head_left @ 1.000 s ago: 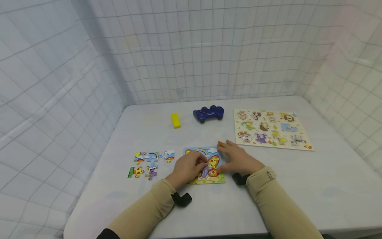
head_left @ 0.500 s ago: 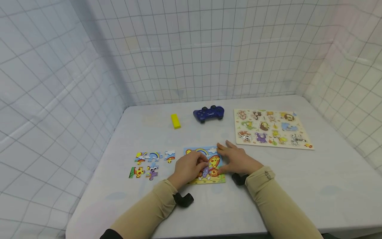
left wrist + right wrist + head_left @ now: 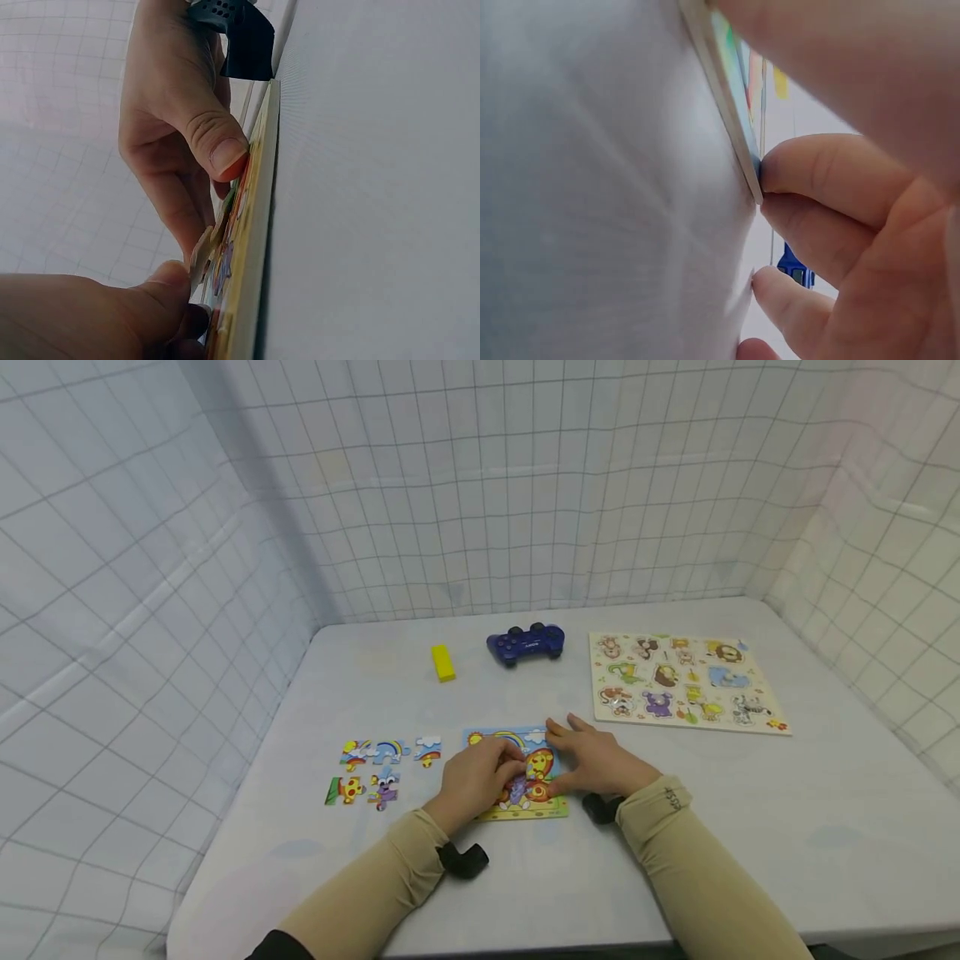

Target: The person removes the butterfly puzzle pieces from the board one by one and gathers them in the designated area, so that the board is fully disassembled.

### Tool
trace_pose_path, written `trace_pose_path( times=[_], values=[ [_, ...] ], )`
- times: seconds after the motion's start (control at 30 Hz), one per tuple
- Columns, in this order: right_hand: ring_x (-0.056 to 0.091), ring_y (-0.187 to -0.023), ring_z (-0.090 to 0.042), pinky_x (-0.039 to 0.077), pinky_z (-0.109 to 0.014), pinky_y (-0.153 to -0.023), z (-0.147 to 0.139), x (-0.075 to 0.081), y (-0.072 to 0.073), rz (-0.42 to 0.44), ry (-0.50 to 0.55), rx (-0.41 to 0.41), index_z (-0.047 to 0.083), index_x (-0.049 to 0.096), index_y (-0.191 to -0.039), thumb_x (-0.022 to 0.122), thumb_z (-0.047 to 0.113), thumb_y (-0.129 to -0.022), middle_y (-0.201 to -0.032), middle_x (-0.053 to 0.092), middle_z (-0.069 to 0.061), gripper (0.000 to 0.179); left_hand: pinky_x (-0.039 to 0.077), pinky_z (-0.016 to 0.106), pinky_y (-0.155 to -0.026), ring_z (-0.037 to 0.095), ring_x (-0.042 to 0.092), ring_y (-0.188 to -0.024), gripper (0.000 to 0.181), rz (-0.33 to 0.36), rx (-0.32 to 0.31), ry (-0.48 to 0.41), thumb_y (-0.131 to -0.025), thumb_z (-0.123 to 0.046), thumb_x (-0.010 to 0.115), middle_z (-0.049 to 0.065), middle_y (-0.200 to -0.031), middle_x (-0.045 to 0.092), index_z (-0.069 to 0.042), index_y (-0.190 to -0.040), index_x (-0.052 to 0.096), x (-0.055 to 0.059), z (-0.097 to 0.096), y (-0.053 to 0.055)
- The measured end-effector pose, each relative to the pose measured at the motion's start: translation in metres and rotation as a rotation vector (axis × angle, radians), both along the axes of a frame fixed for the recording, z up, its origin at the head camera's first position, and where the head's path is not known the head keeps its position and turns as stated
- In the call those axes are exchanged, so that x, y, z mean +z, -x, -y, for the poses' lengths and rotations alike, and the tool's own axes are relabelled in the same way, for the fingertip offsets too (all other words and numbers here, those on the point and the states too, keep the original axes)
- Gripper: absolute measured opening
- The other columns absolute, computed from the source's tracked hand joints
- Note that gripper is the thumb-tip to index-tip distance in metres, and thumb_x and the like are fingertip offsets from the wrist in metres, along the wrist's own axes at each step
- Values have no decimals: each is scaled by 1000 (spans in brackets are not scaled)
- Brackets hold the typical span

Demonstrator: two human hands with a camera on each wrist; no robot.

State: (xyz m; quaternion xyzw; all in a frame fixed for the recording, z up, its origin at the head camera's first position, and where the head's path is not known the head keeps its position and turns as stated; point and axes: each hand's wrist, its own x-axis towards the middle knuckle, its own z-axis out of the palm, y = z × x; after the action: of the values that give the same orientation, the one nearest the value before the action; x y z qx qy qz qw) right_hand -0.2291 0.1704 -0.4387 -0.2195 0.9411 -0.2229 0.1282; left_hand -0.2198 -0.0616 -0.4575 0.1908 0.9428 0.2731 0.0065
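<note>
My left hand (image 3: 472, 778) lies over the left part of a colourful jigsaw board (image 3: 525, 812) in the head view. In the left wrist view, its thumb and finger pinch a thin jigsaw piece (image 3: 199, 256), tilted against the board's picture face. The right hand (image 3: 600, 762) is spread at the board's right side. Its thumb touches the picture, and its fingertips (image 3: 780, 169) touch the board's edge in the right wrist view. The left hand hides part of the picture.
Several loose jigsaw pieces (image 3: 384, 788) lie left of the board. Behind are a yellow block (image 3: 443, 663) and a blue game controller (image 3: 526, 645). An animal puzzle board (image 3: 678, 681) lies at the back right. Gridded white cloth (image 3: 525, 527) walls the table.
Both hands stay almost where they were, the left still at the same spot on the board. The slight shift of the whole scene looks like head motion.
</note>
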Motion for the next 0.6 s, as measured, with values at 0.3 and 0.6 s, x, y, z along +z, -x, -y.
trace_pose_path(
  times=[0.3,0.6],
  values=[
    [13,-157,-45,23,-71,-116,0,2,-1,-9,7,14,9,45,-155,85,52,-80,-168,29,-7,95,45,29,-63,6,58,-73,15,6,6,-42,-99,-40,68,-11,-93,72,-28,-107,73,4,2,-2],
    [11,-157,-43,23,-71,-117,1,3,-1,28,4,-10,12,45,-156,85,53,-79,-169,27,-3,96,50,30,-71,6,62,-81,9,79,-1,-210,-96,-37,74,-13,-91,73,-29,-99,78,8,9,-1]
  ],
)
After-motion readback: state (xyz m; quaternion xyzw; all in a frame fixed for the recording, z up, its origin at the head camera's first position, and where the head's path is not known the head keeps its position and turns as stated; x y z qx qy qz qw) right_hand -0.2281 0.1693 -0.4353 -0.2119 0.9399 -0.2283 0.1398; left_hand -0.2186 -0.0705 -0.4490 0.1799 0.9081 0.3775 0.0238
